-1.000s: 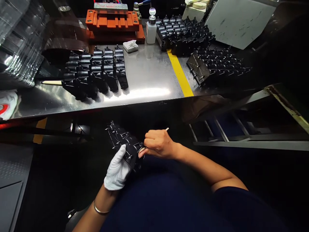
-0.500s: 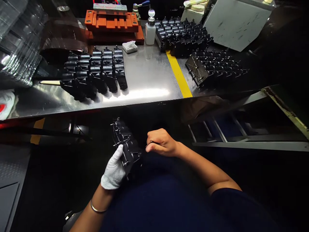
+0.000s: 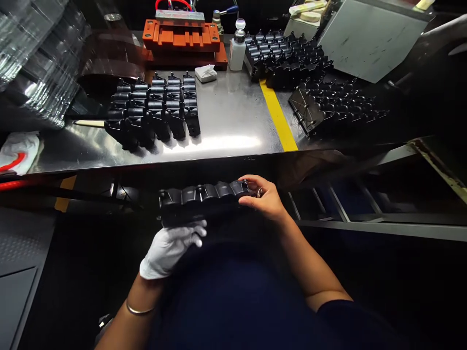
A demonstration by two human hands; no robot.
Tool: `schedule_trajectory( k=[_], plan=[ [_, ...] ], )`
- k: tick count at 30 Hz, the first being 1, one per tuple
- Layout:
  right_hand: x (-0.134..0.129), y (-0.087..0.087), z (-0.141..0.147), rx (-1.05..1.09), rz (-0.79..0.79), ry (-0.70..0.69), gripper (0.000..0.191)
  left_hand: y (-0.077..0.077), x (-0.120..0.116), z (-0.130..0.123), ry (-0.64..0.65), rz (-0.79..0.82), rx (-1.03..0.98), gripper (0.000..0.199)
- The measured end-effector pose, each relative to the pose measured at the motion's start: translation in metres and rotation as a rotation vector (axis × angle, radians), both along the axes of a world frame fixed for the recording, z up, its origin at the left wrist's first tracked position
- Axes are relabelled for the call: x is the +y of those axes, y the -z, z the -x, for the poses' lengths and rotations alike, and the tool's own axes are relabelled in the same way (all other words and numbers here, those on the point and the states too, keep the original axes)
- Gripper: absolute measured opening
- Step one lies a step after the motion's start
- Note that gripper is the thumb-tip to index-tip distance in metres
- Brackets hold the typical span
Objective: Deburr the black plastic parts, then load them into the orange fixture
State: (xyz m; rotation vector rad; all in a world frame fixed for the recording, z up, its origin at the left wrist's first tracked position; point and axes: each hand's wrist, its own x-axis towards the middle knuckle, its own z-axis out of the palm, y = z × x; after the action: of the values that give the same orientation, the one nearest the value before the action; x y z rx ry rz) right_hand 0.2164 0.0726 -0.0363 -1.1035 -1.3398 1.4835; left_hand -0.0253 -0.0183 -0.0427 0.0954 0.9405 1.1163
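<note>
A long black molded plastic part (image 3: 200, 199) with a ribbed, scalloped top lies crosswise in front of me, below the table edge. My left hand (image 3: 170, 250), in a white fabric glove, holds it from underneath near its left half. My bare right hand (image 3: 262, 197) grips its right end, with the fingers curled over the top. A small metal glint shows at those fingers, too small to name. A thin bangle circles my left wrist. The part's underside is hidden.
A steel table (image 3: 229, 116) ahead carries rows of similar black parts (image 3: 153, 109), more black parts (image 3: 288, 61), an orange fixture (image 3: 181, 41), a dropper bottle (image 3: 237, 51), a tissue (image 3: 206, 74) and a yellow stripe (image 3: 278, 116). Clear plastic trays (image 3: 36, 48) stand at left.
The black part has swung from pointing away from me to lying crosswise. My right hand has moved from beside it onto its right end, and the thin stick no longer shows.
</note>
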Motion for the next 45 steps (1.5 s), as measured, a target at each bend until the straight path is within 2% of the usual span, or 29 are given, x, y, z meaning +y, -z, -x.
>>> schedule_trajectory(
  k=[2, 3, 6, 8, 11, 14, 19, 21, 24, 27, 29, 32, 34, 36, 39, 43, 45],
  plan=[
    [-0.009, 0.002, 0.012, 0.022, 0.026, 0.087, 0.054, -0.005, 0.003, -0.006, 0.03, -0.06, 0.038, 0.036],
    [-0.013, 0.003, 0.019, 0.028, 0.031, 0.073, 0.055, -0.007, 0.005, -0.01, 0.007, -0.091, 0.064, 0.035],
    [-0.024, 0.001, 0.036, 0.04, 0.027, -0.156, 0.051, -0.008, 0.008, -0.02, -0.128, -0.13, 0.062, 0.019],
    [-0.025, -0.004, 0.04, 0.023, 0.012, -0.23, 0.044, -0.007, 0.009, -0.023, -0.192, -0.098, -0.001, 0.013],
    [-0.022, -0.012, 0.038, -0.074, -0.042, -0.164, 0.035, -0.006, 0.01, -0.024, -0.226, -0.058, -0.093, 0.022],
    [-0.019, -0.016, 0.037, -0.127, -0.091, -0.169, 0.031, -0.006, 0.011, -0.024, -0.234, 0.011, -0.211, 0.036],
    [-0.025, -0.009, 0.047, -0.072, -0.126, -0.117, 0.028, -0.006, 0.014, -0.026, -0.144, 0.083, -0.468, 0.048],
    [-0.028, -0.003, 0.05, -0.113, -0.222, -0.068, 0.026, -0.004, 0.016, -0.023, -0.167, 0.053, -0.513, 0.047],
    [-0.025, 0.004, 0.045, -0.28, -0.399, -0.023, 0.023, 0.002, 0.017, -0.012, -0.229, 0.011, -0.5, 0.048],
    [-0.015, 0.003, 0.034, -0.558, -0.43, -0.011, 0.022, 0.004, 0.013, 0.0, -0.184, -0.024, -0.411, 0.04],
    [-0.01, -0.004, 0.029, -0.645, -0.498, -0.088, 0.026, 0.002, 0.008, 0.003, -0.119, -0.068, -0.324, 0.028],
    [-0.01, -0.019, 0.029, -0.525, -0.703, -0.377, 0.041, -0.004, 0.002, 0.002, 0.021, -0.11, -0.189, 0.012],
    [-0.013, -0.027, 0.033, -0.468, -0.816, -0.531, 0.047, -0.008, 0.0, -0.001, 0.09, -0.114, -0.118, 0.024],
    [-0.015, -0.029, 0.037, -0.48, -0.897, -0.577, 0.054, -0.01, 0.001, -0.004, 0.098, -0.118, -0.074, 0.034],
    [-0.014, -0.026, 0.04, -0.521, -0.968, -0.505, 0.06, -0.009, 0.001, -0.007, 0.057, -0.116, -0.05, 0.031],
    [-0.011, -0.02, 0.041, -0.586, -1.067, -0.354, 0.063, -0.005, 0.0, -0.012, -0.053, -0.06, -0.106, 0.01],
    [-0.011, -0.019, 0.041, -0.617, -1.095, -0.289, 0.063, -0.003, -0.001, -0.013, -0.113, -0.031, -0.153, 0.017]
  ],
)
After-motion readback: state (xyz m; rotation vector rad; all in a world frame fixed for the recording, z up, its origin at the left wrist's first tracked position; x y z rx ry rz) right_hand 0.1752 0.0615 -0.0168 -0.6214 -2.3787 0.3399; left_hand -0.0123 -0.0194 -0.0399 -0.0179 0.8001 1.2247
